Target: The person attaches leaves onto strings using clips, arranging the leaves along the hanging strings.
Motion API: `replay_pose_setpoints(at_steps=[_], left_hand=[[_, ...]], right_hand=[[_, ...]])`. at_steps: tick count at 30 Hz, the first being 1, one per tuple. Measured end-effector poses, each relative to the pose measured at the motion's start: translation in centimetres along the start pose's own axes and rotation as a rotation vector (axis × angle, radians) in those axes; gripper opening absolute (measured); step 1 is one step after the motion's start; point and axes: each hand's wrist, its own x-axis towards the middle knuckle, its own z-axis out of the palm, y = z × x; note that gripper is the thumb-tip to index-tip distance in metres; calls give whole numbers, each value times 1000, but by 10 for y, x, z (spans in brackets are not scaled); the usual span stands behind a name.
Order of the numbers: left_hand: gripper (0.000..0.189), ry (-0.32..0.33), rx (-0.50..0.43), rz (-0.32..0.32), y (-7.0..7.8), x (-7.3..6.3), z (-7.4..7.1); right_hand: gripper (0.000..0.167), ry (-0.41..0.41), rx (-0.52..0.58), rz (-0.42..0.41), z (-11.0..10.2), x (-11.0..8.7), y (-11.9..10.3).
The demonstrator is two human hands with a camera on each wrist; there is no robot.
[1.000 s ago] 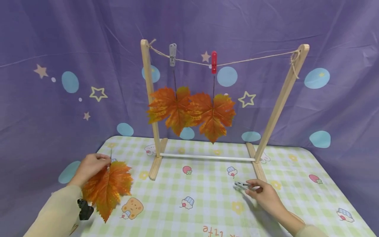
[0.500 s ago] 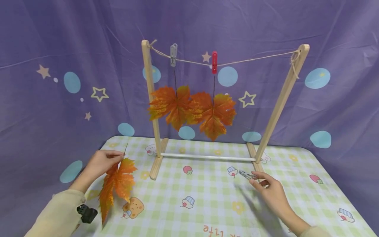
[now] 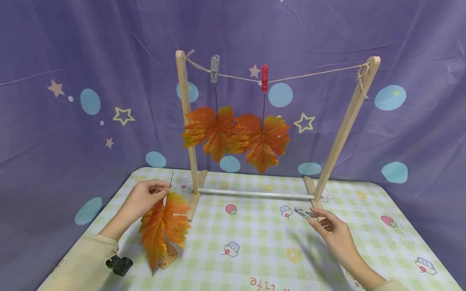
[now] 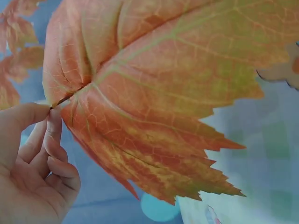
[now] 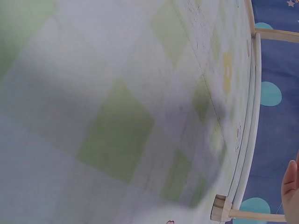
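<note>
My left hand pinches the thin stem of an orange artificial maple leaf between thumb and fingers, and the leaf hangs below it over the table's left side. Up close in the left wrist view, the leaf fills much of the picture, its stem base at the fingertips. On the right, my right hand pinches a grey clothespin above the tablecloth. Two similar leaves hang from the string: one under a grey clothespin, the other under a red clothespin.
A wooden frame with a left post, a right post and a white crossbar stands at the table's back. The green checked tablecloth covers the table. Behind hangs a purple curtain.
My left hand has moved right and slightly up with its leaf, which has swung and turned. My right hand has shifted slightly up and right with the grey clothespin.
</note>
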Motion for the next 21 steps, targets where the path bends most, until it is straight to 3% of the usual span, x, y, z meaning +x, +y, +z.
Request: replay_pose_setpoints(at_steps=[15, 21], left_hand=[[13, -4, -33, 90, 57, -8, 20], [12, -11, -53, 146, 76, -10, 31]], right_hand=[[36, 88, 42, -118, -9, -1, 0], [38, 102, 34, -111, -20, 2, -2]])
